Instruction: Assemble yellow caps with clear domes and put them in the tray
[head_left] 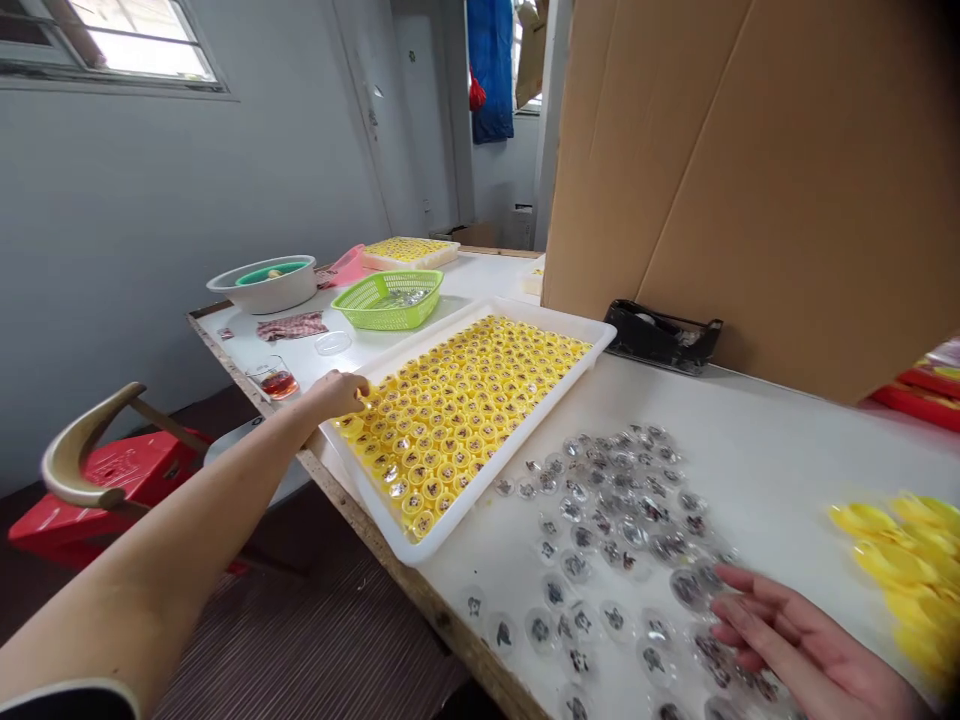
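Rows of small round yellow plastic cups [465, 415] pack a shallow white rectangular plastic tray [510, 455], nearly all of them with something pale or clear seated in their tops, though the detail is too small to tell. The tray lies at an angle on a long white table [787, 450], and its near corner sits close to the table's wooden edge. The left hand [337, 395] reaches in from the lower left, with its bunched fingers [356, 392] over the tray's left rim, touching or just at the outermost yellow cups; whether they grip one cannot be told from this view. To the right of the tray, dozens of clear round plastic capsules [607, 500] with dark figures inside lie loosely scattered across the tabletop. The right hand [795, 640] lies low at their lower right, palm down, its fingers [750, 610] spread moderately and holding nothing visible, with the tips touching or just beside the nearest capsules. A heap of loose yellow plastic pieces [900, 570] sits further right, well apart from the tray. Beyond the tray stand a lime-green plastic basket [390, 305], a round white basin [262, 285], and a small glass of reddish-brown liquid [274, 380]. A black tape dispenser [660, 340] rests against an upright brown cardboard sheet [750, 180].
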